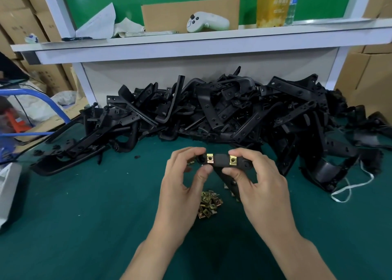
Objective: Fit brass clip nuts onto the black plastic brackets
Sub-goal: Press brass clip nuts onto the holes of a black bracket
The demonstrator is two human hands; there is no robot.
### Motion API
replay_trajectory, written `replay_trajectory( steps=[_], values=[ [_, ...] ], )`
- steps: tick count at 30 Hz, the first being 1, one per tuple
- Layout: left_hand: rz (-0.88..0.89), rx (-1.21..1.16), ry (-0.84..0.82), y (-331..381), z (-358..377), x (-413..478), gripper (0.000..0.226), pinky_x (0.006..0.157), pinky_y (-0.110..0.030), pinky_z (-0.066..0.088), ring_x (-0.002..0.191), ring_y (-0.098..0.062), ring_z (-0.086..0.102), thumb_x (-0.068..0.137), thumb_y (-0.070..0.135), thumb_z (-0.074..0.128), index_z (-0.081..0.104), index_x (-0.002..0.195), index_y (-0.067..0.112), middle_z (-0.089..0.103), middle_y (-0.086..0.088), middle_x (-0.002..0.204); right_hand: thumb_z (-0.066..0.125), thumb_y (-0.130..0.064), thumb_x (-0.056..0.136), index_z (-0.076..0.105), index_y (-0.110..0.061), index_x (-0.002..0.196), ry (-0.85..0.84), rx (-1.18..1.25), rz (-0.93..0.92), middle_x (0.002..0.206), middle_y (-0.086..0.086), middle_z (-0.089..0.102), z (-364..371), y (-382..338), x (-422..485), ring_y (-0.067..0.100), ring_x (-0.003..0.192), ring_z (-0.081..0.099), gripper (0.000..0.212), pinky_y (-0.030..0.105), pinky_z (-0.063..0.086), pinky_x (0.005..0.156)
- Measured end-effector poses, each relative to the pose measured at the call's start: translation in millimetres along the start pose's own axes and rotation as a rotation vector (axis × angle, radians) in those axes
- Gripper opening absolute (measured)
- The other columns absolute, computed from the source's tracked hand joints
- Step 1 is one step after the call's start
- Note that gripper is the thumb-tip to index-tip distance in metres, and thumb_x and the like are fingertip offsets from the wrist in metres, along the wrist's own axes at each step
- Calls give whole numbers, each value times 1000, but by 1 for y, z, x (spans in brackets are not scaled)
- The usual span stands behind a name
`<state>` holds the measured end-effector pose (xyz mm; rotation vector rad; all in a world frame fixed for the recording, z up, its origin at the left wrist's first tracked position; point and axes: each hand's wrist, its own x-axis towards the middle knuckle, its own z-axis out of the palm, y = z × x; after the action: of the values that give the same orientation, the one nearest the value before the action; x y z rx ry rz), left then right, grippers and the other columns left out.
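The black plastic bracket is held above the table at the centre of the frame. Its top bar lies level, and a lower leg runs down between the palms. Two brass clip nuts sit on the bar, one near the left end and one near the right.

The left hand has a pinch grip on the left end, thumb below and fingers curled over the top. The right hand has the same grip on the right end.

A small pile of loose clip nuts lies on the table just below, between the wrists. The green table top shows broadly at the lower left and lower right.

A heap of black brackets runs across the back, its near edge just beyond the fingertips, under a white shelf. A white cord trails at the right.
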<state>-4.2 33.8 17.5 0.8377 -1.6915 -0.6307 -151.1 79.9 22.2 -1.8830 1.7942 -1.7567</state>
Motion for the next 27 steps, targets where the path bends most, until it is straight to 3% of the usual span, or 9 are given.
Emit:
replay_trajectory(
  steps=[6, 9, 13, 17, 27],
  values=[
    [41, 76, -32, -4, 0, -1, 30, 89, -6, 36, 111, -5, 53, 90, 50, 60, 48, 114, 63, 54, 26, 112, 50, -59, 84, 52, -55, 113, -72, 60, 87, 105, -26, 63, 1, 6, -1, 2, 109, 55, 29, 16, 43, 89],
    [66, 114, -51, -8, 0, -1, 29, 88, -6, 36, 108, -8, 53, 92, 49, 59, 46, 114, 63, 52, 25, 111, 56, -47, 89, 49, -61, 110, -114, 44, 108, 97, -20, 69, -1, 8, -1, 0, 109, 50, 27, 11, 38, 85],
    [95, 127, -64, -11, 0, -2, 28, 88, -7, 37, 108, -12, 54, 95, 45, 54, 45, 115, 61, 52, 25, 111, 54, -40, 90, 45, -69, 106, -144, 48, 146, 93, -25, 68, -1, 5, -1, 1, 103, 51, 34, 17, 41, 81],
    [108, 142, -56, -13, 2, -3, 29, 86, -10, 39, 104, -15, 56, 96, 40, 53, 44, 114, 60, 51, 24, 110, 56, -31, 93, 42, -68, 106, -162, 25, 153, 101, -43, 59, 0, 5, -2, 3, 98, 52, 42, 19, 39, 77],
    [98, 162, -40, -13, 4, -3, 34, 82, -9, 39, 101, -12, 56, 95, 34, 56, 44, 112, 61, 51, 22, 106, 58, -24, 95, 46, -56, 114, -138, 3, 147, 99, -41, 61, 2, 8, -2, -4, 105, 43, 38, 26, 43, 81]
  ],
)
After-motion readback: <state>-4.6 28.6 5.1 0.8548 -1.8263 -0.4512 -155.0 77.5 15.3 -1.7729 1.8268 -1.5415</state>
